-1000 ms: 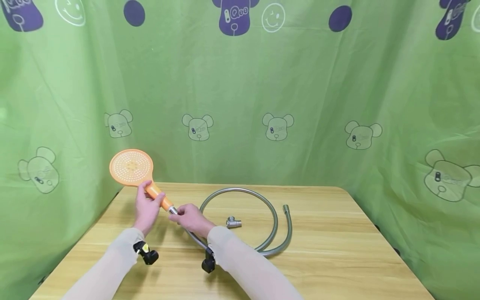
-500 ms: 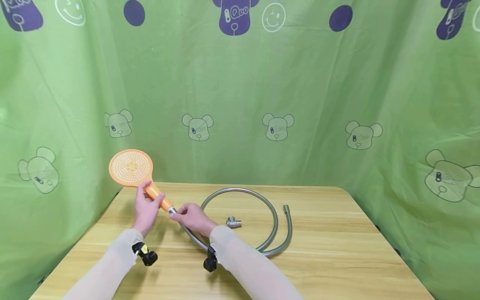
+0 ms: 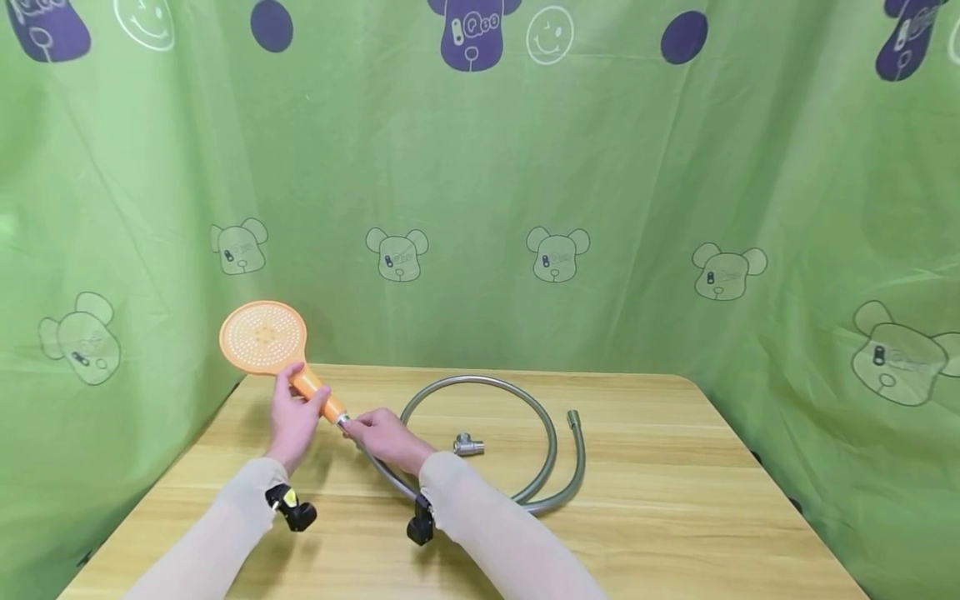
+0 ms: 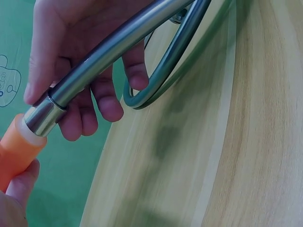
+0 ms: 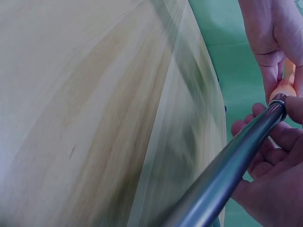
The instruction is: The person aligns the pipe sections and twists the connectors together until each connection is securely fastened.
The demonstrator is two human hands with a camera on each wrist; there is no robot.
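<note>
An orange shower head with a round, dotted face is held up over the left part of the table. My left hand grips its orange handle, thumb on one side and fingers on the other. At the handle's lower end sits the metal end nut of a grey shower hose. My right hand pinches that nut between thumb and fingers, right against the handle. In the right wrist view, the hose runs from the nut past my right palm toward the camera.
The rest of the hose loops across the wooden table, its free end fitting pointing away from me. Inside the loop lies a small chrome tee valve. A green printed curtain surrounds the table's back and sides.
My right fingers have shifted slightly around the metal nut, turning a little at the joint. The left hand and shower head stay nearly where they were.
</note>
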